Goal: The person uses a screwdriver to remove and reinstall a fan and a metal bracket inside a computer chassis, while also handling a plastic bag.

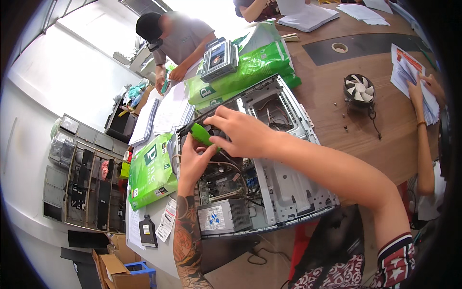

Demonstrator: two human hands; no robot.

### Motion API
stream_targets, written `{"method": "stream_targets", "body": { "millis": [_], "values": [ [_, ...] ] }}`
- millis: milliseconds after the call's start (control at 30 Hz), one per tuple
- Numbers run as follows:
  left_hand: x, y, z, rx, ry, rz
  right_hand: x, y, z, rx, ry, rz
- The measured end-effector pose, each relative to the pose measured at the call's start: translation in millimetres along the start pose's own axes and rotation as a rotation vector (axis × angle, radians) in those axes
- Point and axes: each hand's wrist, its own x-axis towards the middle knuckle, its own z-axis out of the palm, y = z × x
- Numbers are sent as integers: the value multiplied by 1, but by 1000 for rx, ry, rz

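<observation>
An opened desktop computer case (293, 188) lies on its side in front of me. Over its far left part, my left hand (195, 161) and my right hand (240, 132) both grip a bright green plastic piece (200, 134). Its exact kind is not clear, as my fingers cover part of it. The left fingers close on it from below, and the right fingers curl over its far end. Inside the case, a motherboard (224, 182) with loose cables shows below my hands. A silver power supply (221, 217) sits at the near left corner.
Green paper packs (149, 176) lie left of and behind the case; one carries a metal drive cage (220, 61). A cooling fan (359, 90) and small screws stand to the right. A black drive (147, 231) lies at left. People work across the table and at right.
</observation>
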Motion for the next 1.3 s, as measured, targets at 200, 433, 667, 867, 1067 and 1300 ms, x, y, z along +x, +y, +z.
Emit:
{"method": "stream_targets", "body": {
  "millis": [200, 433, 667, 867, 1067, 1300],
  "values": [
    [6, -7, 13, 3, 40, 14, -3, -18, -38, -78, 306, -32],
    [4, -8, 9, 96, 69, 44, -93, -50, -104, 37, 384, 152],
    [-6, -2, 1, 302, 335, 147, -214, -97, -110, 360, 648, 307],
    [-89, 108, 20, 25, 271, 349, -273, -137, -88, 731, 943, 446],
    [-241, 102, 164, -524, -1077, 342, -292, -150, -56, 1018, 320, 451],
    [-311, 42, 271, -772, -846, -65, -367, -141, -37, 941, 140, 625]
  ]
}}
